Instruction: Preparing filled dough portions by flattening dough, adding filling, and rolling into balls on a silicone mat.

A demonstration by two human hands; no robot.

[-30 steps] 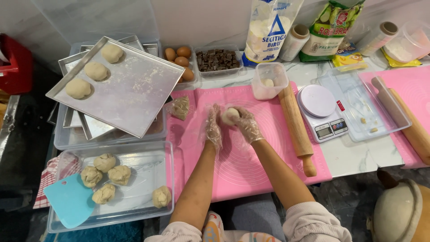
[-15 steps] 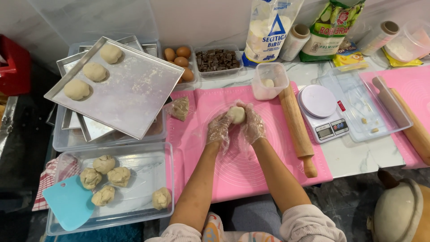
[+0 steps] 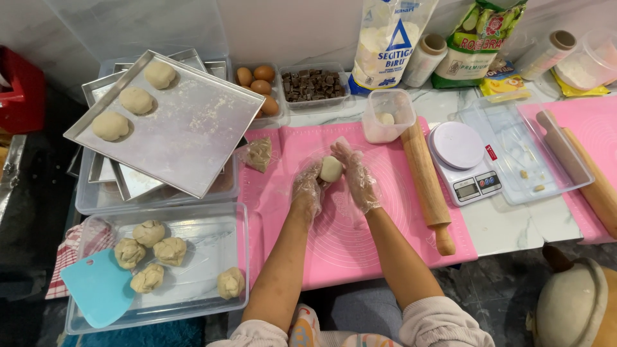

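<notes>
Both my hands wear thin clear plastic gloves and cup a pale dough ball between them, above the pink silicone mat. My left hand holds the ball from the left and below. My right hand presses against it from the right, fingers stretched upward. A tilted metal tray at the upper left carries three smooth dough balls. A clear plastic tray at the lower left holds several rough dough lumps.
A wooden rolling pin lies right of my hands, beside a white kitchen scale. Behind the mat stand a small clear tub, chocolate chunks, eggs and a flour bag. A blue scraper rests at the lower left.
My hands turned the dough ball and shifted slightly right along the mat; the right hand's fingers now stretch upward against it. The trays and tools stayed put.
</notes>
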